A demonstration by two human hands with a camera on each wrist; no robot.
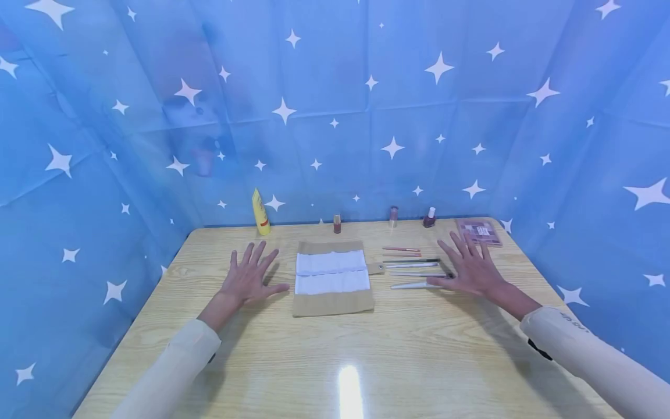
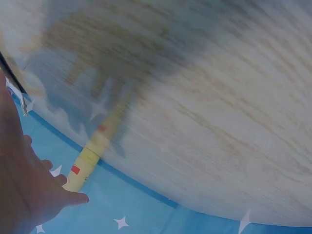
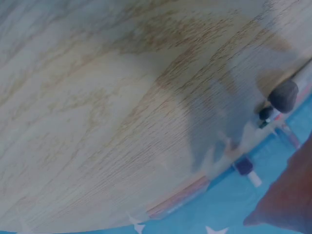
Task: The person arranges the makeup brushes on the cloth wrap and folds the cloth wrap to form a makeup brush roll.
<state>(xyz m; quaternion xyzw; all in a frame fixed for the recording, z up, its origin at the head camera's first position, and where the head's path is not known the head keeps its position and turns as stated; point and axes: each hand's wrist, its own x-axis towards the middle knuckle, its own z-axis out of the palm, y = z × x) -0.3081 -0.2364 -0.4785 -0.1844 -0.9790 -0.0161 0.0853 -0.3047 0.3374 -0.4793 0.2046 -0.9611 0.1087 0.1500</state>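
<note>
Both hands hover with fingers spread over a wooden table, holding nothing. My left hand (image 1: 247, 283) is left of an unrolled tan cloth brush roll (image 1: 333, 305) with white inner flaps and a snap strap. My right hand (image 1: 473, 272) is beside several makeup brushes (image 1: 413, 265) lying in a loose column right of the roll; its thumb and fingers overlap the brush ends in the head view. In the right wrist view, a dark rounded brush head (image 3: 283, 96) shows near that hand. The left wrist view shows the left hand (image 2: 34, 187) with its thumb and fingers stretched out.
A yellow squeeze tube (image 1: 260, 212) stands at the back left. Along the back edge stand small bottles: a dark red one (image 1: 337, 224), a pinkish one (image 1: 394, 217) and a purple nail polish (image 1: 429, 219) with a white cap. A makeup palette (image 1: 487, 234) lies in the back right corner. Blue star-patterned curtains surround the table.
</note>
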